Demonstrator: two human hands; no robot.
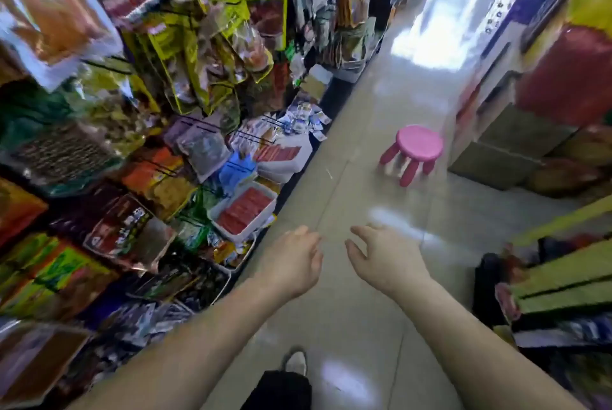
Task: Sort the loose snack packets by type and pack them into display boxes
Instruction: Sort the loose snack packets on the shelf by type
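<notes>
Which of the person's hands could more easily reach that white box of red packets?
Probably the left hand: it hovers empty just beside the white box, while the right hand is farther off over the floor.

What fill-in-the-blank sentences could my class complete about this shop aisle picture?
The stool on the aisle floor is coloured ____.
The left hand and the right hand each hold ____.
The nearer white display box of red packets stands on the person's ____ side.
Missing words: pink; nothing; left.
</notes>
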